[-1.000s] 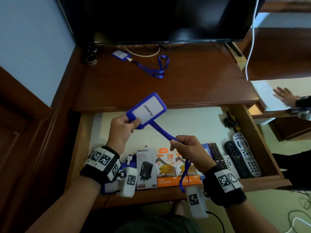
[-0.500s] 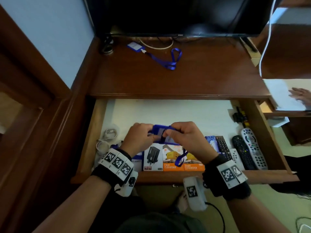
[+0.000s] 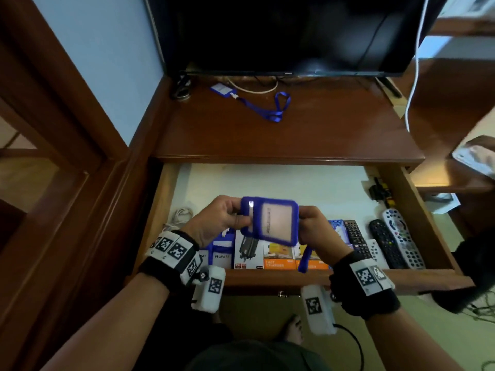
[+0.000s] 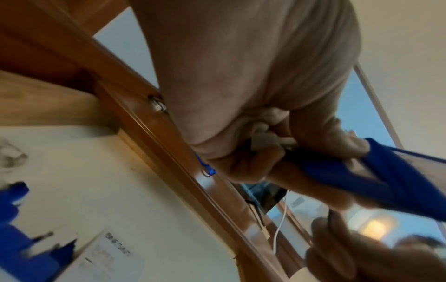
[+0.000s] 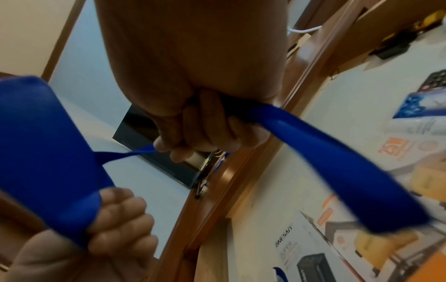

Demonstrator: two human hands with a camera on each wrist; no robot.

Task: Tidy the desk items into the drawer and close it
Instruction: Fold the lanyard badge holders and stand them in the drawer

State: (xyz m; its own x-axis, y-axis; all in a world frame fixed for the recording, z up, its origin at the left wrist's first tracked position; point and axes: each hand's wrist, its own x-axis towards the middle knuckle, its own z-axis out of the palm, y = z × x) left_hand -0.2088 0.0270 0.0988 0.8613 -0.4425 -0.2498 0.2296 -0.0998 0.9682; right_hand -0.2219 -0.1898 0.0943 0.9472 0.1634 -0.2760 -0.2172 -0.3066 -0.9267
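Over the open drawer (image 3: 270, 280) both hands hold a blue card holder (image 3: 271, 223) with a pale card in its window. My left hand (image 3: 236, 217) grips its left edge; in the left wrist view the fingers curl round the blue holder (image 4: 357, 177). My right hand (image 3: 306, 224) grips the right edge together with the blue lanyard strap (image 5: 337, 167), whose loop hangs below the hand (image 3: 305, 259). A second blue card holder (image 3: 221, 89) and its lanyard (image 3: 279, 108) lie on the desk top (image 3: 308, 135), under the TV.
The drawer's front row holds blue card holders (image 3: 221, 253), charger boxes (image 3: 278, 259) and several remotes (image 3: 393, 242). A white cable (image 3: 179, 216) is coiled at its left. The TV (image 3: 289, 33) stands at the desk's back. A white cord (image 3: 412, 84) hangs at right.
The holder was held up with its strap stretched, then both hands came together low over the boxes. Now the holder sits face up between both hands, strap gathered in the right.
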